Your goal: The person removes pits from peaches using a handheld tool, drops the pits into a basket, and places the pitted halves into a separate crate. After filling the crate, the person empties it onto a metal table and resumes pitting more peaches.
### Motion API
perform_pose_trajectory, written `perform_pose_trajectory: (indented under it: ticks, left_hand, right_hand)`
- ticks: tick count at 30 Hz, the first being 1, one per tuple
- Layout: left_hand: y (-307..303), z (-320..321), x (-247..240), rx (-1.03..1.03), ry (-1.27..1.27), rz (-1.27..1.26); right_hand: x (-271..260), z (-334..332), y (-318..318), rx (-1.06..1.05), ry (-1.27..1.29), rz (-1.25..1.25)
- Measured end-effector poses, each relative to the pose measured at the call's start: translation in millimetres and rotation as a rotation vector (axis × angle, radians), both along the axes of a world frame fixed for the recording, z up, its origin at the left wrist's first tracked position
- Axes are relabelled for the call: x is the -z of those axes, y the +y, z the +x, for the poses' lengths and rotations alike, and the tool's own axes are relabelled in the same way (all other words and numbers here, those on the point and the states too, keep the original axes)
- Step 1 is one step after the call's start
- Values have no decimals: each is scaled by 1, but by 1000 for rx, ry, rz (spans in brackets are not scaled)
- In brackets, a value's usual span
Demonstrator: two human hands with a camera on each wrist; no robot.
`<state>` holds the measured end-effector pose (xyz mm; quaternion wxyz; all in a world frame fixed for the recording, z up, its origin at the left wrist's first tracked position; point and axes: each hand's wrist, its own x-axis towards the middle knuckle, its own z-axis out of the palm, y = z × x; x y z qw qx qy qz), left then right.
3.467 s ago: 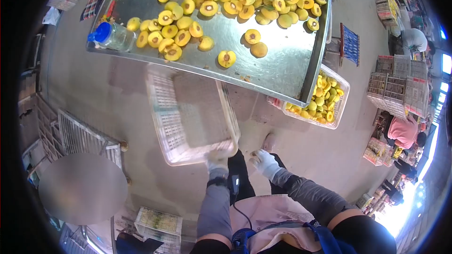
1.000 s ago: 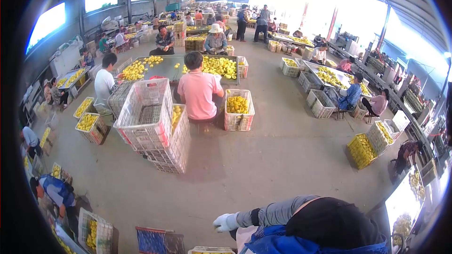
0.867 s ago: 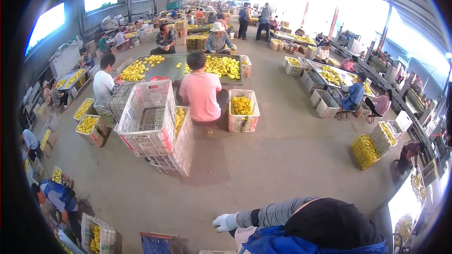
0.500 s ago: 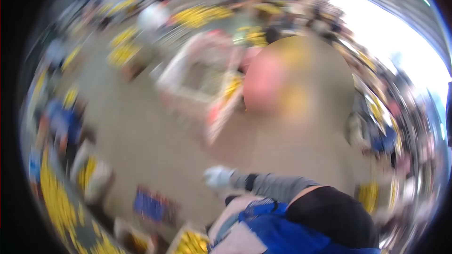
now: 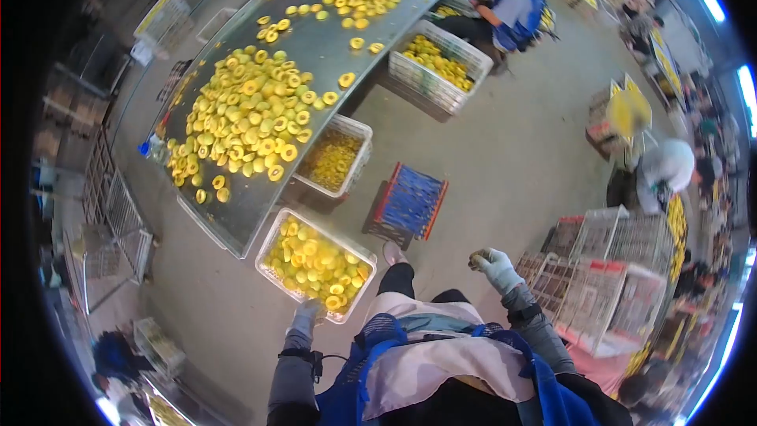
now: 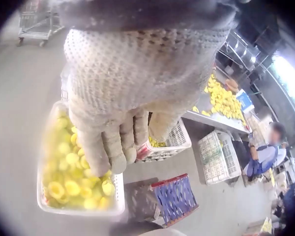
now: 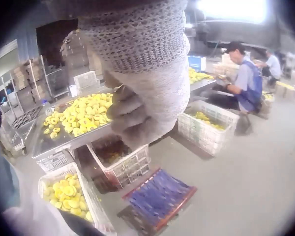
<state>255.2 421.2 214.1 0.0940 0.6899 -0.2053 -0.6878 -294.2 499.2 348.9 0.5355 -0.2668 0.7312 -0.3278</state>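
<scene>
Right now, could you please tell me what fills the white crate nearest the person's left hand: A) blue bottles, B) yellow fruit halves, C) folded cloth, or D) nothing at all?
B: the crate by the left hand is full of yellow fruit halves, as the head and left wrist views both show.

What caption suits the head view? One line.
Gloved left hand hangs by a crate of halved yellow fruit beside the steel table.
</scene>
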Motion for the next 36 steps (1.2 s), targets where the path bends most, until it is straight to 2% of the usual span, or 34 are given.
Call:
perform_pose_trajectory:
  ticks: [3,5,6,8,10,11,12,14,17,22,25,26,28,30,31,32,33,34,35,36]
  left_hand:
    - [-18,1,-22,-37,30,-43]
    - [-27,11,-1,-93,-11,-64]
    - [-31,15,10,-123,-28,-74]
    - [-40,14,-1,-273,9,-112]
    - [-63,-8,-25,-395,-2,-113]
    - [-54,1,0,-385,74,-178]
    - [-57,-6,-5,-447,78,-169]
    - [-66,-22,-13,-575,82,-155]
    - [-72,-38,3,-657,7,-92]
    - [-101,-68,26,-792,-93,-73]
    - [-140,-97,27,-845,-153,-120]
    - [-164,-112,33,-875,-158,-175]
    - [-197,-140,36,-906,-165,-252]
    - [-262,-172,30,-839,-94,-176]
    - [-291,-184,28,-779,-35,-99]
    - [-306,-194,41,-706,80,-221]
    - [-316,-200,66,-523,59,-280]
    - [-332,-204,86,-465,86,-259]
    - [-340,-209,115,-426,54,-288]
    - [-358,-209,132,-342,33,-319]
  right_hand:
    - [-13,8,-82,-101,-10,15]
    - [-5,11,-122,-171,1,12]
    - [2,10,-140,-267,49,1]
    - [8,10,-179,-489,163,-18]
    - [7,6,-216,-714,250,-138]
    - [9,1,-236,-801,282,-137]
    - [9,-2,-257,-887,313,-140]
    - [-3,-2,-302,-1189,556,-232]
    - [-10,13,-373,-966,393,99]
    - [29,40,-493,-1276,411,-35]
    - [80,55,-566,-1366,220,-147]
    - [115,52,-587,-1408,244,-138]
    - [145,52,-630,-1482,336,-51]
    - [173,47,-667,-1353,402,-44]
    - [180,52,-679,-1300,524,-87]
    - [195,53,-684,-1324,493,-148]
    - [211,60,-680,-1380,388,-90]
    - [230,65,-676,-1424,288,-37]
    - [264,69,-665,-1518,258,-121]
    - [295,81,-654,-1518,305,-148]
